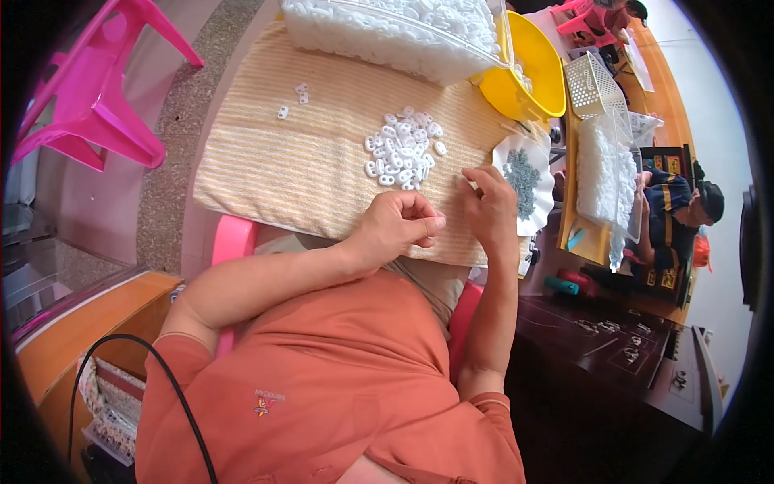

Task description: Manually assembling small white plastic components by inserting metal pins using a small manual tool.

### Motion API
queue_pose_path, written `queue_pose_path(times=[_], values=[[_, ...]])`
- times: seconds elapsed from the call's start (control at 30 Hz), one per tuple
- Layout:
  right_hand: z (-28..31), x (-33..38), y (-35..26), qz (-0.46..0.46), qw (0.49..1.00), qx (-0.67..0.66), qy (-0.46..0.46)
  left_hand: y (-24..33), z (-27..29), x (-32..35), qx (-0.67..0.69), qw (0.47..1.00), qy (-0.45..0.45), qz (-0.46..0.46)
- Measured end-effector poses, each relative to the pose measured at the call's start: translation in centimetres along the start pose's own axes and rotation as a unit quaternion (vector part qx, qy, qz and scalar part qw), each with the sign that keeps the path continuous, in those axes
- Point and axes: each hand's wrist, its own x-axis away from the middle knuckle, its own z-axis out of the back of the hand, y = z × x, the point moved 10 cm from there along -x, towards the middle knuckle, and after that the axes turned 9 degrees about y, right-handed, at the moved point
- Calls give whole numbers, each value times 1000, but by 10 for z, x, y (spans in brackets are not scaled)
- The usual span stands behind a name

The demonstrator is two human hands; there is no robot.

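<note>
Over the near edge of a striped beige towel (266,153), my left hand (397,226) is closed, thumb and forefinger pinched together. Whatever is between those fingertips is too small to name. My right hand (490,206) is just to its right, fingers bent and tips drawn toward the thumb; anything in them cannot be made out. Beyond my left hand lies a loose pile of small white plastic pieces with two holes each (401,149). Beside my right hand, a white scalloped dish (545,189) holds many tiny grey parts (522,179).
A clear bin (395,48) full of white pieces stands at the far edge, beside a yellow basin (532,89). Several white pieces (301,93) lie apart at far left. A pink stool (105,105) is left; another person (677,214) sits right, beside another filled bin (601,169).
</note>
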Motion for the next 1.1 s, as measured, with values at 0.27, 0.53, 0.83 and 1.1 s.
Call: queue_pose_path(times=[0.27, 0.53, 0.83, 1.1], values=[[-2, 3, -32, 64, 996, 48, -36, 48, -6, 11, -88, 971, -3, -221], [-1, 7, -31, 52, 997, 46, -32, 176, 87, 23, -432, 688, 363, -456], [-1, 12, -21, 24, 999, 22, -17, 196, 133, 27, -603, 526, 462, -383], [-1, 16, -20, 27, 999, 31, -9, 193, 140, 15, -629, 531, 444, -354]])
